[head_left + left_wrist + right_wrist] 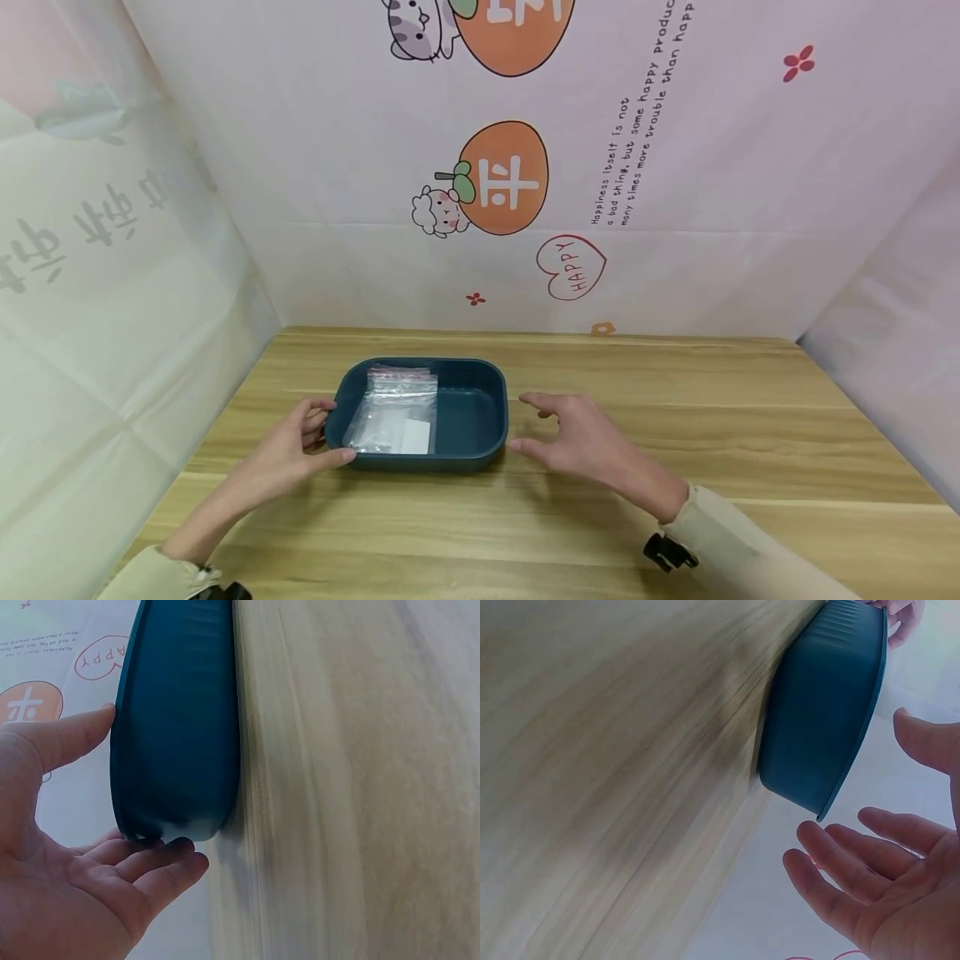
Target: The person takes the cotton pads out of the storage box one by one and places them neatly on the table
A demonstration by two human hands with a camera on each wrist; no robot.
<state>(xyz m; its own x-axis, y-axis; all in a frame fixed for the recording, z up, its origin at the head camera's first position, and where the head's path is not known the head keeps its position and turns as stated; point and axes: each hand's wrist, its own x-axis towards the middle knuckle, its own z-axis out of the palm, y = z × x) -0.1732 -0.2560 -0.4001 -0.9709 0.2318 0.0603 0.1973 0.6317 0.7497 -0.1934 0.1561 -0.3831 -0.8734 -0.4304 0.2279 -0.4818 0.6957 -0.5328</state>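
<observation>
A dark teal plastic tray (471, 417) with rounded corners and upright walls sits on the wooden table. Inside its left half lies a small pile of clear zip bags (390, 408), with a white patch near the front. My left hand (300, 442) is at the tray's left end, its thumb tip at the front rim and its loosely bent fingers against the end wall. Off the right end, my right hand (573, 433) is spread with thumb and fingers apart, holding nothing; a gap between fingertips and tray shows in the right wrist view.
The wooden table (720, 417) extends to the right and in front of the tray. A white printed sheet (337, 183) hangs behind the table, and a pale sheet (97, 292) hangs along the left side. Black straps show at both sleeve cuffs.
</observation>
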